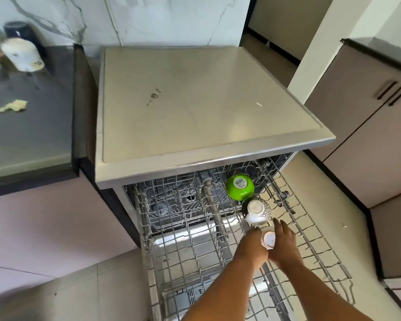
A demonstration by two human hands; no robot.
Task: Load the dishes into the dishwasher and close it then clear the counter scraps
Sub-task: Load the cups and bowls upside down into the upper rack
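Left hand [252, 247] and right hand [285, 245] both cup a small cup [269, 239], upturned, near the rack's [195, 251] right edge; loading is underway, I judge; next, seat it, then fetch dishes [21, 54] and scrap [12, 106] from the bench [33, 126].

Green bowl [239, 186], patterned bowl [258, 210] and small cup [269, 239] sit upturned in the pulled-out rack [315, 246]; yellow scrap [12, 106] lies far left.
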